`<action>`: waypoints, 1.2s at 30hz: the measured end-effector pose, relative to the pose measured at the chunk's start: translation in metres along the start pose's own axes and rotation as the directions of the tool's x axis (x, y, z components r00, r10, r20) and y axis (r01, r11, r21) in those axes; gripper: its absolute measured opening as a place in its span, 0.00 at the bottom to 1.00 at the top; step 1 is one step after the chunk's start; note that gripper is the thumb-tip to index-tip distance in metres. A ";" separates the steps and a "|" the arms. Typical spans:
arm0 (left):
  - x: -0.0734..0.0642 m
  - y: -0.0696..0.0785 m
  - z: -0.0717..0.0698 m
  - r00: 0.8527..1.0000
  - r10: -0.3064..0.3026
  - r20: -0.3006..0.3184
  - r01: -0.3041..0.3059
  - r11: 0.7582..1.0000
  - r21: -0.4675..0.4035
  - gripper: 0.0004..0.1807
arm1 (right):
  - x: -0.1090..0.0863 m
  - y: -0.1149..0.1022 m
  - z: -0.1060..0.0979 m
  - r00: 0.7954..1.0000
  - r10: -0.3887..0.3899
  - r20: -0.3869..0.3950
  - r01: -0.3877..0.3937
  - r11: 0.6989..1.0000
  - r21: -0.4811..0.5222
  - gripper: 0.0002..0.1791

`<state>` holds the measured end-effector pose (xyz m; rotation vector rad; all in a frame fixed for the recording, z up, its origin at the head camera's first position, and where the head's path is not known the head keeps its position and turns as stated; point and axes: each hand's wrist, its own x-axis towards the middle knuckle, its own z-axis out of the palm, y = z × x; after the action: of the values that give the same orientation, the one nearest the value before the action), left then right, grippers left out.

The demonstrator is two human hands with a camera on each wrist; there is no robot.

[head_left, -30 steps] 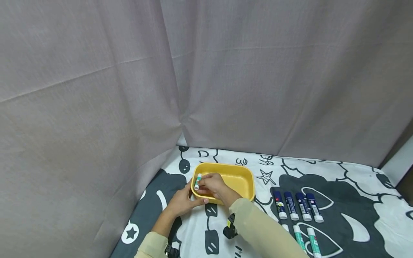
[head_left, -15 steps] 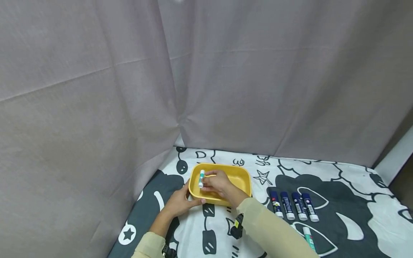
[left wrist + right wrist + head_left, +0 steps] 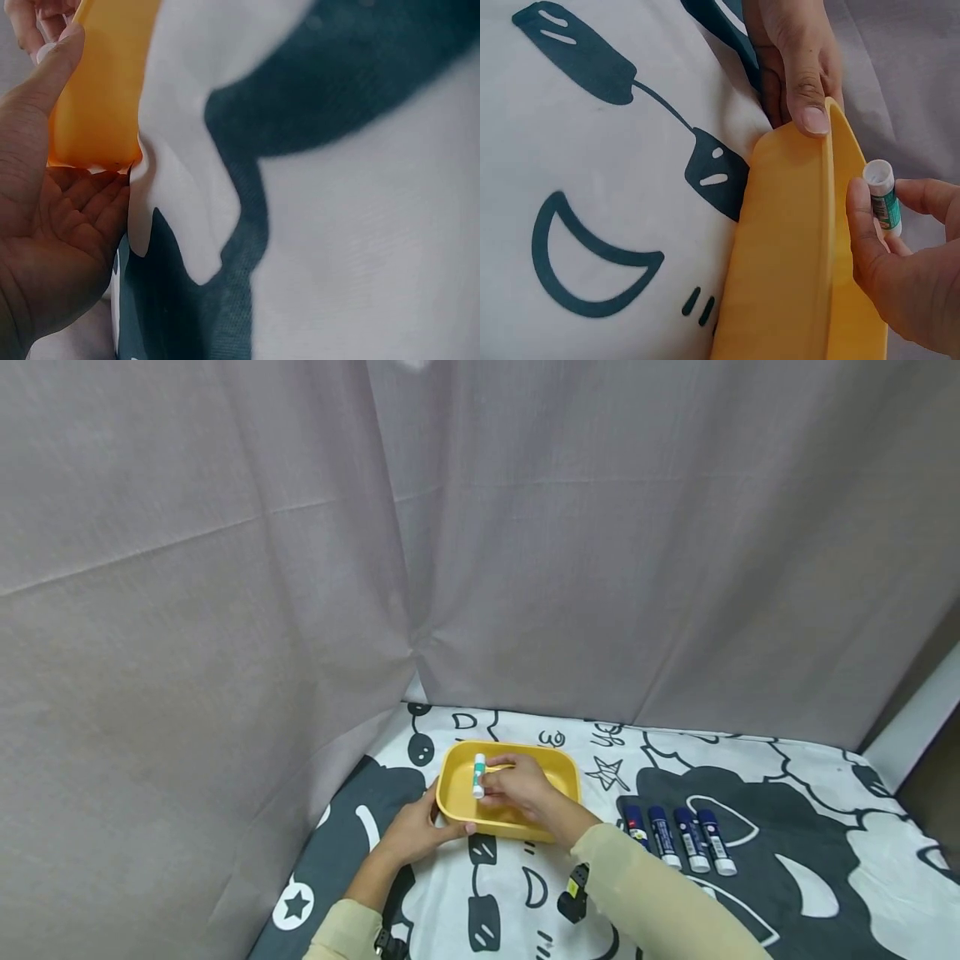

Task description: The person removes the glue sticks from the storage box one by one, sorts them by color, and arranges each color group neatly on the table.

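Note:
In the head view, my right hand (image 3: 517,785) pinches a glue stick (image 3: 478,775) with a green label and white ends between thumb and fingers, above the left half of a yellow plastic tray (image 3: 566,770). The right wrist view shows the glue stick (image 3: 883,193) tilted, one white end toward the camera, beside the tray wall (image 3: 787,247). My left hand (image 3: 416,831) holds the tray's near left corner, its thumb (image 3: 814,112) at the rim. Seen from the left wrist, the fingers (image 3: 82,202) of that hand lie against the tray's end.
To the right, several dark blue glue sticks with white ends (image 3: 690,843) lie in a row on the black-and-white patterned cloth (image 3: 517,893). My right sleeve (image 3: 660,893) covers part of the cloth in front of them. A grey curtain (image 3: 525,568) hangs behind and at left.
My right hand has moved a little to the right over the tray with the glue stick. The sleeve now hides the green-labelled glue sticks at lower right. My left hand stays at the corner.

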<state>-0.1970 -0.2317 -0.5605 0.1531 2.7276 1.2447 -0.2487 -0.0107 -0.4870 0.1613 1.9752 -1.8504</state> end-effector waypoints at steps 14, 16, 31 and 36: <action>0.001 0.003 0.001 1.000 -0.016 0.012 0.016 1.000 -0.002 0.68 | -0.022 -0.013 -0.028 0.999 -0.034 -0.021 0.033 0.997 -0.064 0.28; 0.001 0.003 0.001 1.000 -0.015 0.008 0.015 1.000 -0.002 0.68 | -0.025 -0.015 -0.033 0.999 -0.037 -0.027 0.035 0.997 -0.072 0.28; -0.004 0.003 -0.001 0.999 0.002 -0.044 -0.001 1.000 0.024 0.75 | -0.049 -0.016 -0.068 0.996 -0.081 -0.037 0.074 0.983 -0.170 0.31; -0.003 0.005 -0.004 1.000 0.011 -0.027 -0.010 1.000 0.027 0.75 | -0.055 -0.013 -0.081 0.996 -0.077 -0.049 0.067 0.980 -0.187 0.32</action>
<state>-0.1947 -0.2322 -0.5541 0.1548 2.7704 1.2224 -0.2223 0.0774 -0.4529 0.0878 2.2054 -1.7103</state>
